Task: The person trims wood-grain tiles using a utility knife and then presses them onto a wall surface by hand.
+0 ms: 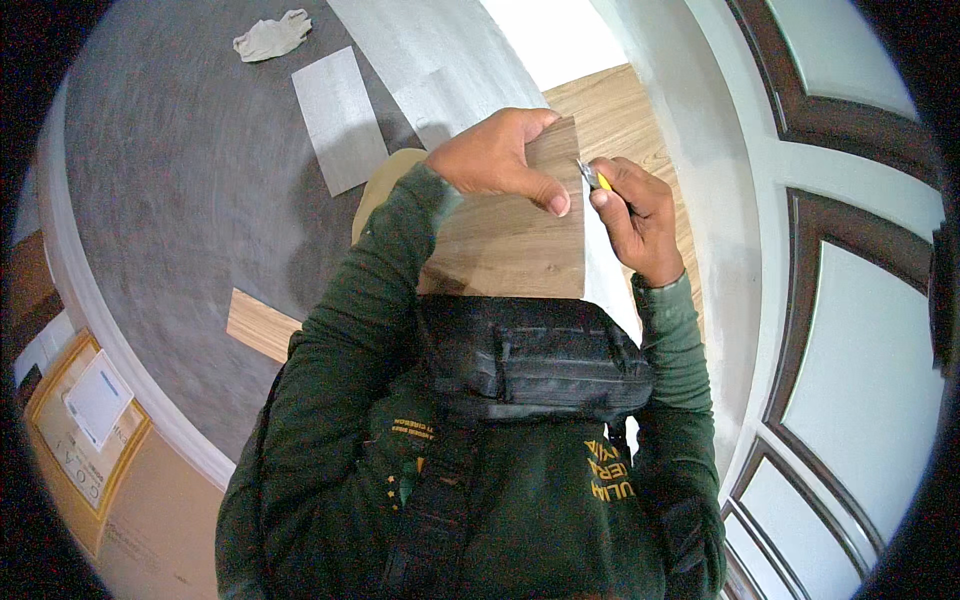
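Note:
My left hand (503,155) presses down on a wood-look floor plank piece (510,245), thumb near its right edge. My right hand (632,215) grips a small utility knife with a yellow body (596,178), its blade tip at the plank's right edge near the top corner. The plank lies in front of my chest, above a black chest bag (530,355).
Laid wood planks (620,115) run beside a white wall and door (840,300) at right. On the grey underlay (180,190) lie a grey plank offcut (338,118), a small wood offcut (262,325) and a crumpled white glove (272,36). A cardboard box (85,420) sits lower left.

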### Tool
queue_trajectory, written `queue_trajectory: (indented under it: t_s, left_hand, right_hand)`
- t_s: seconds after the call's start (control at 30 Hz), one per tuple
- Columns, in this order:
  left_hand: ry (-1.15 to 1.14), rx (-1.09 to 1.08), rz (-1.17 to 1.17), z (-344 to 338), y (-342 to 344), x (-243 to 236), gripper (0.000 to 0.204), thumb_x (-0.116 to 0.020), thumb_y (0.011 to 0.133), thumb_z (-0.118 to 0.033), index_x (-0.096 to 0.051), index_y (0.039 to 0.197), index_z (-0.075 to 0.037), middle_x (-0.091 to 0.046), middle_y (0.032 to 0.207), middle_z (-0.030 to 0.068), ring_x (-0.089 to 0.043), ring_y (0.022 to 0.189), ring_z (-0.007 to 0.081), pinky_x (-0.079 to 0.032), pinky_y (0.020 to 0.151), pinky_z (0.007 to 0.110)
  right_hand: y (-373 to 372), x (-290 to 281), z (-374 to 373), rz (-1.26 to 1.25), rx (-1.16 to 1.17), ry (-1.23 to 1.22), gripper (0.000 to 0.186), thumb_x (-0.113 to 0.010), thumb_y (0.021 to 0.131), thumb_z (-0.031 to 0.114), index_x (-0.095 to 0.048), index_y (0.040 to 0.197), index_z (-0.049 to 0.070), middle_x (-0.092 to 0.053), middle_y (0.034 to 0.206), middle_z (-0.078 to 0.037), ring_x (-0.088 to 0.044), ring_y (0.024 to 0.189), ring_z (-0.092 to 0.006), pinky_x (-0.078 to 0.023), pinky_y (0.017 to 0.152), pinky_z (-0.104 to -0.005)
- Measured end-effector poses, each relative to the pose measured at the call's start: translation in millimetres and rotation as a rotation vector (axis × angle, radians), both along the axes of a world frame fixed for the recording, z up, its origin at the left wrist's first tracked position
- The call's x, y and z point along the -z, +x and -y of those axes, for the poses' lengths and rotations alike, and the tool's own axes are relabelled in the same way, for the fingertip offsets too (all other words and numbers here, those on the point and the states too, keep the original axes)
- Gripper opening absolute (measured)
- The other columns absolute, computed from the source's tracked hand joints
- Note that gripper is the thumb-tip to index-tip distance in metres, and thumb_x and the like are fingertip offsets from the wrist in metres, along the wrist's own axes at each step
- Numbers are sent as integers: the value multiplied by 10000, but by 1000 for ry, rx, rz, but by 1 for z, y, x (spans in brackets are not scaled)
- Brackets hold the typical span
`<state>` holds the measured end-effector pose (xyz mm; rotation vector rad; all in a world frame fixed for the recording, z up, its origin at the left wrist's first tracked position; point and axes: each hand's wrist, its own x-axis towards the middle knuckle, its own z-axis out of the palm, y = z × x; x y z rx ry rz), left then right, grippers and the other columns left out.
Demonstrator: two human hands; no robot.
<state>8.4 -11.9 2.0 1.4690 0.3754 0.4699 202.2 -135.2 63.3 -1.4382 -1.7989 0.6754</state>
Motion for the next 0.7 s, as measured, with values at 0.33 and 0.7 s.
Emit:
queue_trajectory:
  t_s: [0.33, 0.7]
  left_hand:
    - [-58, 56, -51, -4, 5, 3, 666, -906, 624, -183, -578, 1175, -3, -655, 1046, 47, -596, 992, 157, -477, 903, 335]
    - [-46, 48, -3, 0, 8, -2, 653, -923, 615, -312, -627, 1055, 68, -708, 929, 156, -661, 886, 213, -514, 817, 348]
  right_hand:
    - [3, 7, -15, 24, 16, 38, 178, -676, 883, 91, -673, 1016, -28, -632, 779, -159, -601, 648, -261, -469, 596, -355]
    - [8, 7, -3, 15, 8, 13, 193, -656, 883, 74, -670, 1039, -39, -665, 838, -169, -626, 685, -259, -492, 625, -356]
